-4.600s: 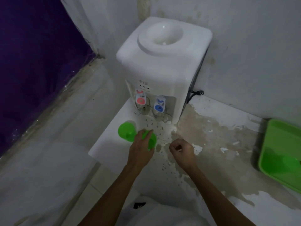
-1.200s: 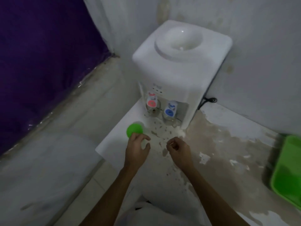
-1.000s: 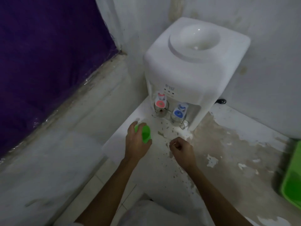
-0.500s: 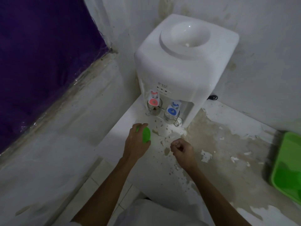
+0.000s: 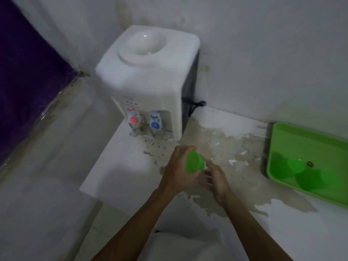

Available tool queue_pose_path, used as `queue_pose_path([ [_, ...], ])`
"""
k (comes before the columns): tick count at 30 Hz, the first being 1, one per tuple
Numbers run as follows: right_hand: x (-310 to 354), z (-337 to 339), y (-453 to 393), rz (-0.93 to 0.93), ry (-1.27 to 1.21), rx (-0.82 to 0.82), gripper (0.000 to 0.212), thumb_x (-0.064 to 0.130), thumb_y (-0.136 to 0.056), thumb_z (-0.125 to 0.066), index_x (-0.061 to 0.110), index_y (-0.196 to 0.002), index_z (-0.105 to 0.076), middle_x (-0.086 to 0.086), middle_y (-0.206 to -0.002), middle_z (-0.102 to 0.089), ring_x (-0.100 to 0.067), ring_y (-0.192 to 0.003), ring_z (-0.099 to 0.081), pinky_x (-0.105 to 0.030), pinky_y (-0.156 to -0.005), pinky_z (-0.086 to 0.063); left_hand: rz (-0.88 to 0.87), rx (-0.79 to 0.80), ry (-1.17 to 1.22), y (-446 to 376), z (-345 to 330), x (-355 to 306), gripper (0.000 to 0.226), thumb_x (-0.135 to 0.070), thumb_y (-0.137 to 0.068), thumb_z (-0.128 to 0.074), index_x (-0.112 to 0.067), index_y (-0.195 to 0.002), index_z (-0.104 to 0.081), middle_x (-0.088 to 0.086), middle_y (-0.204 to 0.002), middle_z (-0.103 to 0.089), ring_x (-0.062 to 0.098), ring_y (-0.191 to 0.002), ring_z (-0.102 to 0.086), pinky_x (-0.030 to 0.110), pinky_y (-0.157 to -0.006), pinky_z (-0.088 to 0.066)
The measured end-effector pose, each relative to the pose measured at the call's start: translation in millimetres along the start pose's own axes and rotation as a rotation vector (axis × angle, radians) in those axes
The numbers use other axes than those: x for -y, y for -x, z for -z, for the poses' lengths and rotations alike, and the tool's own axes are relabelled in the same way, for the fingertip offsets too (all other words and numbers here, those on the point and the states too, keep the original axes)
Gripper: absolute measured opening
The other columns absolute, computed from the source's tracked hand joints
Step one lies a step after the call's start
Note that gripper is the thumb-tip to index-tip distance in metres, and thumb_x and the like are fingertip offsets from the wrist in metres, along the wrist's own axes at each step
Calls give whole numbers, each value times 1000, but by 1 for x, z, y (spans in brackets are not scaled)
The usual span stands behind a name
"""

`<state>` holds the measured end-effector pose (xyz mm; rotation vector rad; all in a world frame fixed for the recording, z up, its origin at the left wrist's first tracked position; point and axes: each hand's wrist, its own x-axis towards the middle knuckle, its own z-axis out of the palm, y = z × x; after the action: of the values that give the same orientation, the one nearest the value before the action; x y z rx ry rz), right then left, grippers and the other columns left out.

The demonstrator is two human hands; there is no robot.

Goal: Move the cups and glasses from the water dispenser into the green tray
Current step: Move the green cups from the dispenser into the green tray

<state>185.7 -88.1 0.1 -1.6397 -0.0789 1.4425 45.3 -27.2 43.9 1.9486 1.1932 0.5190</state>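
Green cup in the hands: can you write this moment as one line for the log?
left hand: holds green cup | right hand: open beside cup | green tray: two cups inside | dispenser: two glasses under taps

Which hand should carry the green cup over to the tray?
Probably the right hand: it's open beside the cup and nearer the tray; the left hand would reach across.
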Motion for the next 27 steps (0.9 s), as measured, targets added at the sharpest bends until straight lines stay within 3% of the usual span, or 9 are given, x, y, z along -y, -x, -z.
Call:
queue_pose_path([
  [3, 7, 56, 10, -38, -160, 28, 39, 46, -96, -50, 14, -106, -70, -6, -83, -72, -16, -62, -69, -29, -55, -54, -84, 85, -27, 3, -50, -44, 69, -27, -73, -79, -32, -134, -47, -3, -132, -45, 19, -115, -56, 40, -90, -55],
  [5, 6, 89, 13, -63, -264, 42, 40, 45, -96, -51, 12, -106, -71, -3, -73, -74, -16, -62, -68, -30, -56, -54, -122, 150, -30, 10, -79, -65, 69, -29, -74, -78, -33, -135, -47, -2, -131, -45, 19, -115, -56, 38, -88, -55],
  [9, 8, 106, 20, -84, -299, 82, 37, 42, -96, -54, 10, -101, -73, -8, -82, -75, -18, -67, -71, -29, -59, -55, -146, 160, -14, 18, -98, -71, 66, -33, -73, -77, -36, -132, -47, -6, -128, -45, 16, -112, -57, 35, -87, -55],
  [13, 1, 173, 25, -67, -268, -5, 42, 45, -92, -58, 11, -111, -74, -17, -105, -77, -32, -92, -72, -45, -75, -56, -198, 289, 27, 25, -142, -104, 64, -35, -74, -78, -47, -127, -44, -14, -121, -41, 9, -111, -54, 27, -90, -52],
  [15, 0, 203, 30, -38, -268, -73, 36, 43, -92, -58, 17, -113, -73, -13, -106, -77, -32, -96, -71, -47, -76, -58, -220, 338, 36, 25, -162, -117, 60, -36, -74, -79, -44, -125, -49, -14, -121, -44, 5, -111, -54, 25, -93, -51],
  [19, 7, 258, 38, 56, -299, -243, 24, 32, -90, -65, 22, -112, -68, -7, -109, -72, -24, -99, -67, -35, -70, -56, -220, 426, 37, 17, -201, -139, 47, -39, -74, -79, -33, -117, -62, -12, -118, -51, 1, -107, -57, 29, -91, -52],
  [21, 8, 285, 40, 139, -279, -371, 22, 27, -88, -70, 21, -109, -65, -9, -109, -71, -24, -97, -68, -40, -75, -59, -224, 461, 38, 9, -219, -150, 39, -37, -76, -78, -30, -113, -66, -13, -115, -53, 0, -104, -57, 30, -88, -53],
  [23, 10, 312, 40, 240, -142, -553, 24, 27, -82, -76, 22, -103, -65, -10, -109, -71, -28, -100, -67, -45, -88, -57, -210, 487, 57, 1, -235, -162, 32, -37, -79, -76, -30, -109, -67, -16, -113, -55, 4, -99, -61, 35, -87, -56],
  [27, 25, 353, 40, 391, 149, -804, 43, 24, -77, -82, 10, -114, -63, -14, -116, -60, -22, -104, -53, -30, -92, -42, -173, 479, 40, -19, -257, -180, 24, -28, -85, -74, -27, -108, -68, -8, -112, -57, 8, -101, -60, 34, -89, -55],
])
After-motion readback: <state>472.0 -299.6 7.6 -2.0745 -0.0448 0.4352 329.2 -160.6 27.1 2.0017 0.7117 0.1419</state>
